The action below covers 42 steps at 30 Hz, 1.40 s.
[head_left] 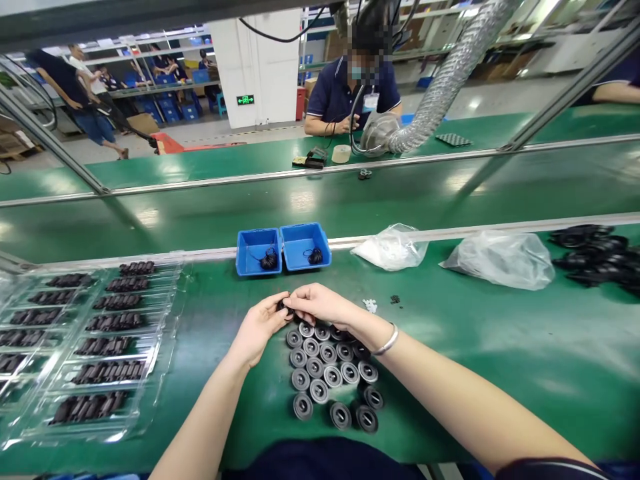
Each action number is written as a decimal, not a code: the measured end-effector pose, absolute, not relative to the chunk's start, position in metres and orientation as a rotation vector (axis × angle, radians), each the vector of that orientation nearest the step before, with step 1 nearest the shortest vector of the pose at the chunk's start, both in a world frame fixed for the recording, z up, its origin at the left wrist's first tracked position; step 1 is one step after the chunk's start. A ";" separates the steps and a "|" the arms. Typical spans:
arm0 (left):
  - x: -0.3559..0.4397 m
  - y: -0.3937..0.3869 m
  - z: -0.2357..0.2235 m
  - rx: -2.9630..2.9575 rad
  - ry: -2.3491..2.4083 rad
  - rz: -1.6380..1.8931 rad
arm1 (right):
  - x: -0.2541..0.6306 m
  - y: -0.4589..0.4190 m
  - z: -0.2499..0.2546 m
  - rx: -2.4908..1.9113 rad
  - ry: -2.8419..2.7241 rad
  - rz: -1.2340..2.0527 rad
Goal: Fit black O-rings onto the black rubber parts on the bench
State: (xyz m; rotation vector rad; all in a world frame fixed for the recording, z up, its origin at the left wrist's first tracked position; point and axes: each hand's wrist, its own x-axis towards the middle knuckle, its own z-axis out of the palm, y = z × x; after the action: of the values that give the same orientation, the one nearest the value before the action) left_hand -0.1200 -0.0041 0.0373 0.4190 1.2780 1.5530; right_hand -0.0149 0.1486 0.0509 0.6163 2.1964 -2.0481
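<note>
My left hand and my right hand meet over the green table. Between their fingertips is a small black round part, mostly covered by the fingers. My left hand grips it from the left side, and the thumb and fingers of my right hand pinch it from the right. Just below my hands lie several black round parts in loose rows, each with a ringed face and a light centre. My right forearm passes over the upper right of this group.
Two blue bins with black rings stand behind my hands. Clear plastic trays of black parts lie left. Small white pieces, plastic bags and a black pile are right. A co-worker sits opposite, beside a duct.
</note>
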 end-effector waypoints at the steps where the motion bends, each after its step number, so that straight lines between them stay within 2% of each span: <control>1: -0.121 -0.004 0.036 0.424 1.268 1.553 | -0.015 0.149 0.050 0.616 2.193 -2.050; 11: -0.125 -0.009 0.023 0.486 1.241 1.624 | -0.020 0.145 0.058 0.556 2.301 -1.871; 17: -0.127 -0.007 0.024 0.533 1.251 1.627 | -0.025 0.146 0.069 0.406 2.512 -1.560; 23: -0.130 -0.006 0.019 0.484 1.324 1.692 | -0.018 0.133 0.078 0.620 2.790 -1.422; 25: -0.131 -0.006 0.017 0.459 1.333 1.709 | 0.001 0.117 0.084 0.697 2.960 -1.302; 27: -0.132 -0.006 0.017 0.429 1.334 1.728 | 0.027 0.094 0.088 0.642 3.204 -1.031; 29: -0.133 -0.007 0.018 0.399 1.322 1.744 | 0.055 0.068 0.085 0.447 3.287 -0.774; 32: -0.133 -0.007 0.019 0.373 1.285 1.750 | 0.085 0.039 0.069 0.348 3.210 -0.601; 37: -0.130 -0.006 0.023 0.373 1.258 1.715 | 0.095 0.038 0.043 0.450 3.211 -0.503; 42: -0.130 -0.007 0.023 0.402 1.286 1.683 | 0.103 0.066 0.039 0.378 3.294 -0.433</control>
State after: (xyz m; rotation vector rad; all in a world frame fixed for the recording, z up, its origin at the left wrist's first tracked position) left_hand -0.1300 -0.0073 0.0233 0.4023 1.2858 1.6826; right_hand 0.1029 0.0664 0.0394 0.3779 3.2940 -0.4330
